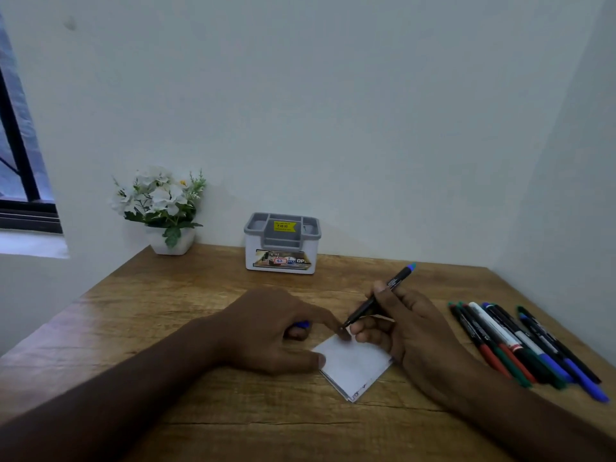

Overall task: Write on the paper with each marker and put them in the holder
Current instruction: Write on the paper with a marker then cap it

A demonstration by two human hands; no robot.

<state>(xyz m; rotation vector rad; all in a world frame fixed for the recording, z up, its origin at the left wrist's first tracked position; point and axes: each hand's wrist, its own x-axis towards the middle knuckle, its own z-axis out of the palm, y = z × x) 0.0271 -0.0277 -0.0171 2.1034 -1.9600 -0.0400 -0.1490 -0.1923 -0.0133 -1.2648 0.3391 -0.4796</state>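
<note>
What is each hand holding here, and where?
Right hand pinches a marker on its lower barrel; left hand grips a blue cap.

Wooden desk in white-walled corner, dark-framed window left.

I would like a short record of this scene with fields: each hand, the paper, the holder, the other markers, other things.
right hand: grips a black marker, tip at the paper's far corner
left hand: fingers hold the paper down; a blue cap shows under it
paper: small white folded sheet on the wooden table
holder: grey and white, at the wall, no marker visible in it
other markers: lying in a row on the right
flower pot: far left corner
</note>
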